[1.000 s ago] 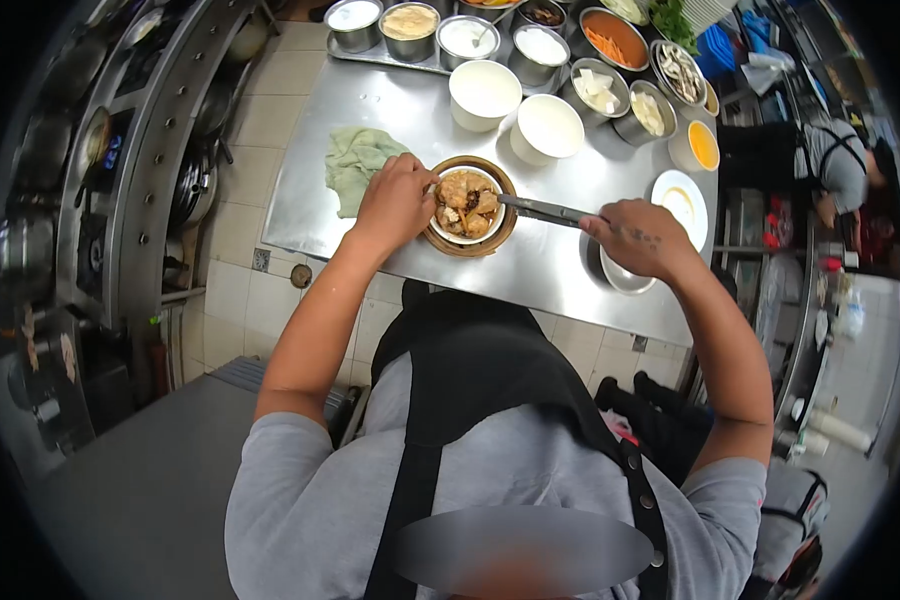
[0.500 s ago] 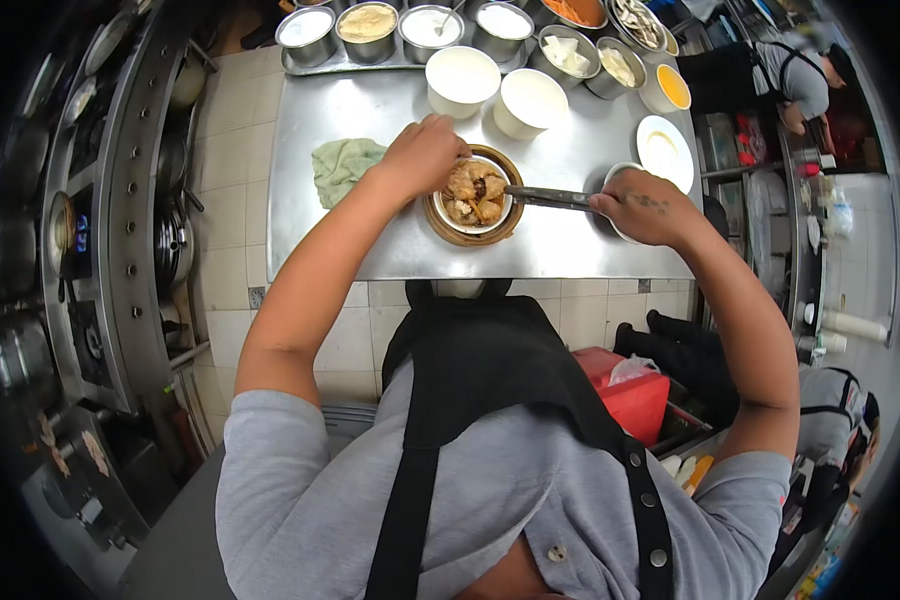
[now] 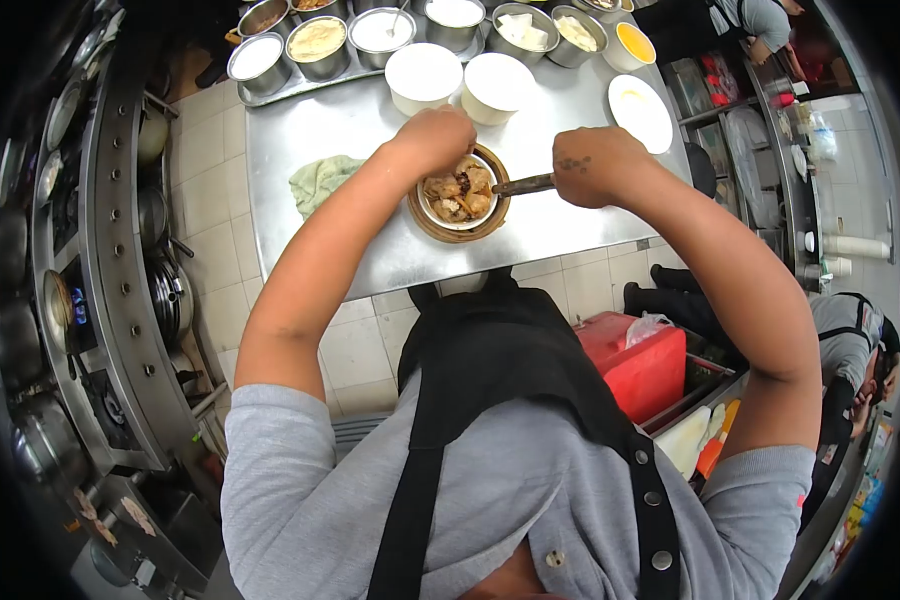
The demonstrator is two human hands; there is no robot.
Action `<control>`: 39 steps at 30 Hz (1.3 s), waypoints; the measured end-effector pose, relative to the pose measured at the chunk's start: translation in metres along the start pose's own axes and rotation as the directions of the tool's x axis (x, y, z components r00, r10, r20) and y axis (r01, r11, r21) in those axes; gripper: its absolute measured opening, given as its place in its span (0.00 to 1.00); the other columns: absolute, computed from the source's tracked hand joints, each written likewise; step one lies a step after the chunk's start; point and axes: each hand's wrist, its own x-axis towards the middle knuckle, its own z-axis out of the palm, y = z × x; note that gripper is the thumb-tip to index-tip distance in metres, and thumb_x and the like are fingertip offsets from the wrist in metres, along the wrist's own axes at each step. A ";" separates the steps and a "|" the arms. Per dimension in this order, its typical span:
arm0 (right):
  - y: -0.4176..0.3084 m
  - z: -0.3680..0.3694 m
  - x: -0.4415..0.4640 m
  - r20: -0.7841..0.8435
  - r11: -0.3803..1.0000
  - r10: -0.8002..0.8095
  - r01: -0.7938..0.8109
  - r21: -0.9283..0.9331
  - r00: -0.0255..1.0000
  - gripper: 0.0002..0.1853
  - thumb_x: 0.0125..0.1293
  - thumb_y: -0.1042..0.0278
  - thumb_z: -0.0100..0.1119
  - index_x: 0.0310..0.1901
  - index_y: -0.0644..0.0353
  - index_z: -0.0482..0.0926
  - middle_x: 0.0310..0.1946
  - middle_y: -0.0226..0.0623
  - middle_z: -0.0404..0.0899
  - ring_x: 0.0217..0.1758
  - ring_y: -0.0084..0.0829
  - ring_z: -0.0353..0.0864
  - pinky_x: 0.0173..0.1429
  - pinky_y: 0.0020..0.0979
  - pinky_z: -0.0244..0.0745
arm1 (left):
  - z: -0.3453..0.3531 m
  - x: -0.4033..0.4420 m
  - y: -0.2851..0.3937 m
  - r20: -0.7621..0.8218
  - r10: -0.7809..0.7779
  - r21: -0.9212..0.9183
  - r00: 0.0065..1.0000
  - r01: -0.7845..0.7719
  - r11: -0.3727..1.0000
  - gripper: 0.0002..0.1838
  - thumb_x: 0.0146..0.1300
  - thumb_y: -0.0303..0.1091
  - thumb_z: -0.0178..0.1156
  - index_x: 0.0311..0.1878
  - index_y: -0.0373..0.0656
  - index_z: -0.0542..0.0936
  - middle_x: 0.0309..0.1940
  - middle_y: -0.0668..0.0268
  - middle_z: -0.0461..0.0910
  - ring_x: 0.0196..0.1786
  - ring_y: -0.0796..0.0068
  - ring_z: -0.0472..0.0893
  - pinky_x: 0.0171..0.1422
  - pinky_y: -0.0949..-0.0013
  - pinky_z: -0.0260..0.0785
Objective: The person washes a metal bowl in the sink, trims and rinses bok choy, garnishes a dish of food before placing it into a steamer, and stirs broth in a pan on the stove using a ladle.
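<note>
A white bowl of brown meat pieces (image 3: 452, 197) sits inside a round bamboo steamer (image 3: 460, 234) near the table's front edge. My right hand (image 3: 597, 167) is wrapped round the handle of a dark metal utensil (image 3: 523, 185), whose far end meets the bowl's right rim. At the upper rim of the bowl is my left hand (image 3: 438, 140), fingers curled downward; what its fingertips hold, if anything, is hidden. Two white tubs (image 3: 423, 76) stand just beyond it. A green cloth (image 3: 320, 184) lies crumpled to the left, partly behind my left forearm.
Metal containers of ingredients (image 3: 317, 46) line the back of the steel table (image 3: 390, 262). A white plate (image 3: 640, 112) and a tub of orange liquid (image 3: 630, 46) are at the right. A stove (image 3: 95, 330) runs along the left. Other people stand at the right.
My left hand has gone from the bowl's left side to its upper rim. My right hand, still round the utensil, has come closer to the bowl. The whole view has shifted and turned.
</note>
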 end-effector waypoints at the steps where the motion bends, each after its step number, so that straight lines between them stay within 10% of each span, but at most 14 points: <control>1: -0.004 -0.003 -0.001 -0.004 1.000 -0.024 0.024 -0.017 1.000 0.10 0.59 0.67 0.55 0.35 0.62 0.84 0.32 0.47 0.84 0.38 0.45 0.84 0.44 0.40 0.78 | -0.001 0.000 -0.001 -0.016 0.012 -0.020 1.000 -0.012 1.000 0.11 0.46 0.22 0.65 0.35 0.44 0.84 0.40 0.59 0.79 0.48 0.59 0.79 0.51 0.60 0.73; 10: -0.041 -0.017 0.015 0.022 0.964 -0.102 0.104 -0.246 0.995 0.08 0.59 0.66 0.58 0.35 0.57 0.85 0.35 0.38 0.85 0.39 0.38 0.84 0.41 0.35 0.78 | 0.007 -0.001 -0.010 -0.169 0.111 -0.011 0.979 -0.114 0.993 0.06 0.51 0.26 0.60 0.31 0.46 0.85 0.35 0.57 0.81 0.42 0.56 0.81 0.45 0.58 0.74; 20: 0.002 0.013 0.029 0.116 0.999 0.036 -0.033 -0.025 0.993 0.13 0.61 0.64 0.54 0.40 0.62 0.84 0.33 0.41 0.84 0.35 0.37 0.84 0.38 0.37 0.78 | 0.016 -0.002 -0.017 -0.127 0.034 -0.108 0.991 -0.048 0.993 0.12 0.48 0.20 0.63 0.36 0.46 0.85 0.38 0.60 0.79 0.46 0.59 0.79 0.49 0.60 0.73; 23: 0.020 0.020 0.033 0.374 0.984 0.066 -0.121 0.127 0.925 0.17 0.66 0.60 0.50 0.37 0.66 0.83 0.28 0.42 0.83 0.31 0.35 0.83 0.32 0.36 0.76 | 0.018 -0.004 -0.018 -0.156 0.037 -0.112 0.987 -0.055 0.992 0.11 0.49 0.21 0.63 0.36 0.45 0.85 0.38 0.60 0.79 0.45 0.58 0.79 0.48 0.60 0.73; 26: 0.035 0.042 0.037 0.367 0.876 0.046 -0.214 0.432 0.929 0.22 0.70 0.56 0.46 0.33 0.68 0.81 0.25 0.40 0.80 0.27 0.32 0.79 0.27 0.35 0.73 | 0.017 -0.006 -0.017 -0.135 -0.001 -0.150 0.991 -0.020 0.989 0.10 0.51 0.22 0.63 0.36 0.45 0.85 0.38 0.59 0.79 0.45 0.58 0.80 0.48 0.59 0.73; 39: 0.038 0.098 0.039 0.118 0.707 0.063 -0.128 0.696 0.991 0.24 0.68 0.53 0.50 0.28 0.70 0.80 0.19 0.40 0.74 0.22 0.31 0.72 0.30 0.36 0.67 | 0.014 -0.020 -0.028 -0.070 -0.156 -0.504 0.985 0.100 0.858 0.10 0.59 0.28 0.59 0.41 0.45 0.86 0.41 0.58 0.81 0.46 0.60 0.80 0.52 0.63 0.72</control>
